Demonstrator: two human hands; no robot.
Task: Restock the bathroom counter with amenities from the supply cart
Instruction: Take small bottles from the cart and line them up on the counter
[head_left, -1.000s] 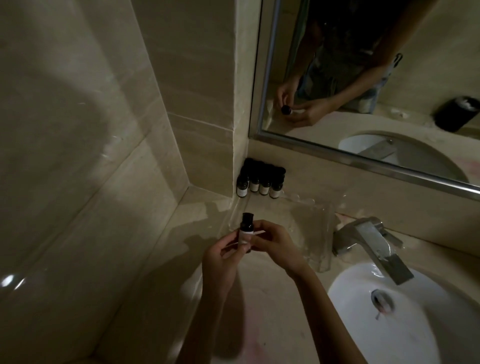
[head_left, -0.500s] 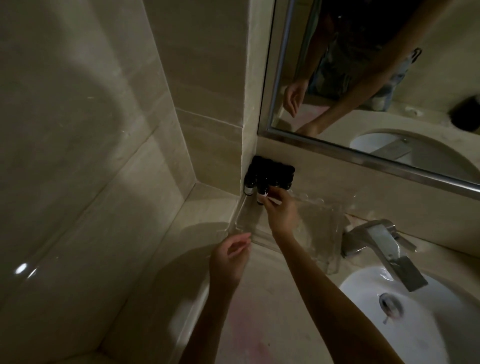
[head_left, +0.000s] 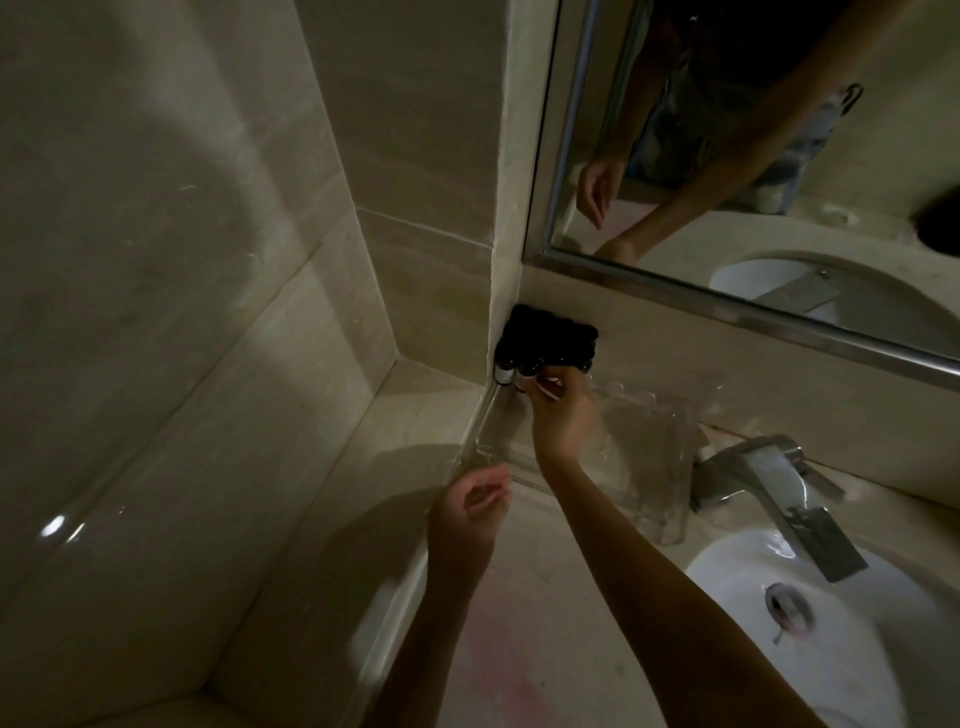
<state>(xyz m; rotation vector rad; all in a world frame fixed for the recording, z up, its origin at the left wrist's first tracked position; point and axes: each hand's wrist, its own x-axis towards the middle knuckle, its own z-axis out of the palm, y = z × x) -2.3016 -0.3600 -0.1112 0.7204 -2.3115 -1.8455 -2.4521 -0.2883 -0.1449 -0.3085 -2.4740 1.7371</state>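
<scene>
Several small dark amenity bottles (head_left: 545, 338) with pale labels stand bunched in the far left corner of a clear plastic tray (head_left: 654, 441) on the beige counter. My right hand (head_left: 563, 410) reaches into that corner, its fingertips curled round a bottle at the front of the bunch; the bottle is mostly hidden by my fingers. My left hand (head_left: 467, 514) hovers over the counter by the tray's near left corner, fingers loosely curled and holding nothing.
A chrome faucet (head_left: 769, 483) juts over the white sink basin (head_left: 831, 623) at the right. A mirror (head_left: 727, 156) runs above the backsplash. Tiled walls close in on the left and a low ledge (head_left: 405, 415) lies beside the tray.
One second ago both hands held a bottle above the counter. My right hand has carried it to the bunch in the tray corner; my left hand let go and stayed back.
</scene>
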